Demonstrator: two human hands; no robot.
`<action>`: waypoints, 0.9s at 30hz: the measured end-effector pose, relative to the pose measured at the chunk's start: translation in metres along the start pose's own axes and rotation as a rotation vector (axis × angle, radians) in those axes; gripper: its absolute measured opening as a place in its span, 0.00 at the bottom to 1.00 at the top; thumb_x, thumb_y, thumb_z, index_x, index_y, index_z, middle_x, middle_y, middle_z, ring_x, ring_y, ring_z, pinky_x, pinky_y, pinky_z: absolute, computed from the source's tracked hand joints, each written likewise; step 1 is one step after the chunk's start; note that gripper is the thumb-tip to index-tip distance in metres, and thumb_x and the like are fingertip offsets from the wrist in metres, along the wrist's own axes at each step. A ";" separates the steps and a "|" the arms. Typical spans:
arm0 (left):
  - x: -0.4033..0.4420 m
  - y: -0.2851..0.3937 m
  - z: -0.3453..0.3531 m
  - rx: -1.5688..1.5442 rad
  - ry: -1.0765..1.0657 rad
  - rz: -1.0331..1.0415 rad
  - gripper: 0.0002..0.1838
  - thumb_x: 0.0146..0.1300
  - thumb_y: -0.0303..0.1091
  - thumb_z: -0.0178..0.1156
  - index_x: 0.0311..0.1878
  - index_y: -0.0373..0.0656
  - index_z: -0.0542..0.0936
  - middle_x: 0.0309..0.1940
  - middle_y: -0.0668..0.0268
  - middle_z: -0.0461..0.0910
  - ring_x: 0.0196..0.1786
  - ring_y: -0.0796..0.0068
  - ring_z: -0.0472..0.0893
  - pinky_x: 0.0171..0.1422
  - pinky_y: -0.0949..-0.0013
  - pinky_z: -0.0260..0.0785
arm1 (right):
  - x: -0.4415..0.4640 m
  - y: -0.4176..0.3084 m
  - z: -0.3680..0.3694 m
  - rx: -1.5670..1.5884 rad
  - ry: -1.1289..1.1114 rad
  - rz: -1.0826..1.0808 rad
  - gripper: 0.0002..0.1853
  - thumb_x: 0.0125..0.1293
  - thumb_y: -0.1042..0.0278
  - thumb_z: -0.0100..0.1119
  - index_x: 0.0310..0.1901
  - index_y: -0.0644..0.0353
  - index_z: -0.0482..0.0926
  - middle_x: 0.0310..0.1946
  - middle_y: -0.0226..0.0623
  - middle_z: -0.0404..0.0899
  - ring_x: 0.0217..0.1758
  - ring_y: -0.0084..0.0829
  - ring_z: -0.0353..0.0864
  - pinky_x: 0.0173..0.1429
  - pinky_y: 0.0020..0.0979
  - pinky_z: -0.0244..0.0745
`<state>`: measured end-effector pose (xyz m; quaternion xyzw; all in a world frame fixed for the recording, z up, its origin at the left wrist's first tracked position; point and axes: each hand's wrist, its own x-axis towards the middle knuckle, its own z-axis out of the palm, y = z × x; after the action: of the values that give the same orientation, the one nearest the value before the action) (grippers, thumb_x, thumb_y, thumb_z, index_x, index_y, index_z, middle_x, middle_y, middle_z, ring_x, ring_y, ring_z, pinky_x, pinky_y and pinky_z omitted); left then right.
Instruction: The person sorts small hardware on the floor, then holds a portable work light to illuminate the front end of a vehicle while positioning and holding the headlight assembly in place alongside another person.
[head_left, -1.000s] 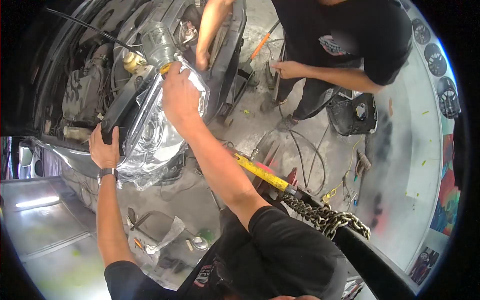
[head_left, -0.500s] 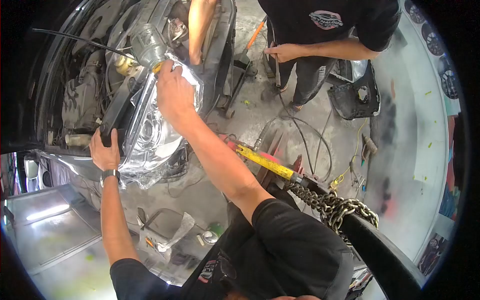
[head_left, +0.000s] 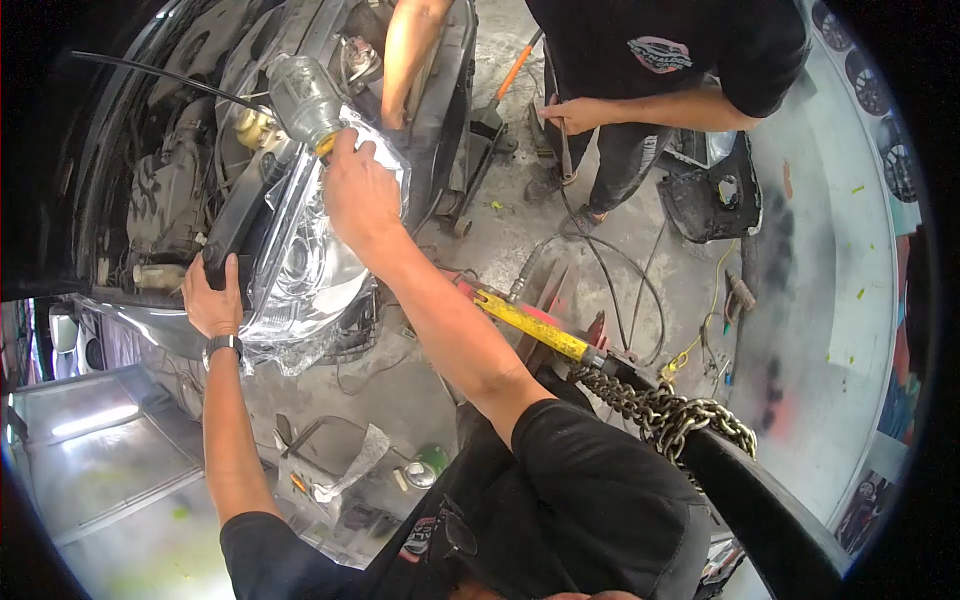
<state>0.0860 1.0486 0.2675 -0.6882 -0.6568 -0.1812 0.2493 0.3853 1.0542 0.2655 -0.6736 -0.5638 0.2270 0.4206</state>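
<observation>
One clear bottle (head_left: 305,95) stood over the far end of the headlight (head_left: 300,270), its long axis slanting, base toward the engine bay and yellow neck toward the wearer. It looked like ribbed, see-through plastic, roughly cylindrical. The right hand (head_left: 360,190) had its grip closed on that neck, above the headlight. The left hand (head_left: 212,295) lay with its grip spread at the end of one black bar (head_left: 235,215), just beside the headlight. The single headlight was glossy and curved, with crinkled clear film (head_left: 285,350) at its near edge. Beyond its far end stood one other person (head_left: 665,60); well to its right lay one scuffed yellow cylinder (head_left: 530,325) and a heap of steel chain (head_left: 690,420).
</observation>
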 end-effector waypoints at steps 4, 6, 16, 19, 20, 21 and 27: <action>0.000 0.001 -0.001 0.000 0.007 0.002 0.34 0.62 0.61 0.63 0.58 0.40 0.80 0.55 0.57 0.81 0.58 0.54 0.78 0.64 0.55 0.70 | -0.003 0.005 0.008 0.045 0.059 -0.005 0.16 0.66 0.71 0.57 0.50 0.66 0.64 0.42 0.61 0.76 0.39 0.60 0.84 0.41 0.52 0.80; 0.000 0.001 -0.001 0.000 0.007 -0.004 0.34 0.62 0.61 0.63 0.58 0.40 0.80 0.55 0.57 0.81 0.58 0.54 0.78 0.64 0.55 0.70 | -0.003 0.006 0.010 0.044 0.067 0.025 0.16 0.67 0.70 0.57 0.50 0.66 0.64 0.41 0.61 0.76 0.39 0.59 0.84 0.41 0.53 0.80; 0.000 -0.002 0.002 0.007 0.003 -0.012 0.35 0.61 0.62 0.63 0.58 0.40 0.80 0.55 0.57 0.81 0.58 0.53 0.78 0.64 0.54 0.69 | -0.001 0.004 0.000 0.020 0.180 0.051 0.18 0.67 0.73 0.54 0.55 0.69 0.63 0.42 0.63 0.75 0.38 0.58 0.84 0.41 0.51 0.80; 0.000 0.000 0.000 0.008 0.004 -0.012 0.35 0.61 0.62 0.63 0.58 0.40 0.80 0.55 0.57 0.81 0.58 0.53 0.78 0.64 0.54 0.69 | -0.006 0.003 0.002 0.066 0.154 0.053 0.16 0.68 0.71 0.56 0.52 0.66 0.64 0.42 0.64 0.75 0.39 0.61 0.83 0.41 0.55 0.78; 0.000 -0.001 0.001 0.011 0.010 -0.004 0.35 0.61 0.62 0.63 0.58 0.40 0.80 0.55 0.57 0.81 0.58 0.53 0.78 0.64 0.54 0.69 | -0.009 0.001 0.002 0.072 0.133 0.052 0.17 0.67 0.71 0.57 0.52 0.66 0.64 0.42 0.63 0.75 0.39 0.61 0.83 0.41 0.55 0.78; 0.000 -0.002 0.002 0.015 0.018 0.005 0.35 0.61 0.62 0.63 0.58 0.40 0.80 0.55 0.57 0.81 0.58 0.53 0.78 0.64 0.54 0.69 | -0.012 0.000 0.002 0.071 0.122 0.042 0.17 0.67 0.70 0.58 0.52 0.66 0.64 0.42 0.63 0.75 0.39 0.61 0.83 0.41 0.55 0.78; 0.000 -0.002 0.002 -0.011 0.017 0.005 0.34 0.62 0.62 0.63 0.58 0.40 0.80 0.55 0.57 0.81 0.58 0.53 0.78 0.64 0.54 0.69 | -0.024 -0.002 0.005 0.095 0.094 0.017 0.20 0.64 0.69 0.63 0.51 0.66 0.65 0.41 0.60 0.74 0.39 0.61 0.83 0.41 0.55 0.77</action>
<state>0.0835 1.0495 0.2663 -0.6895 -0.6520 -0.1901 0.2516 0.3740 1.0325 0.2603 -0.6676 -0.5263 0.2249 0.4762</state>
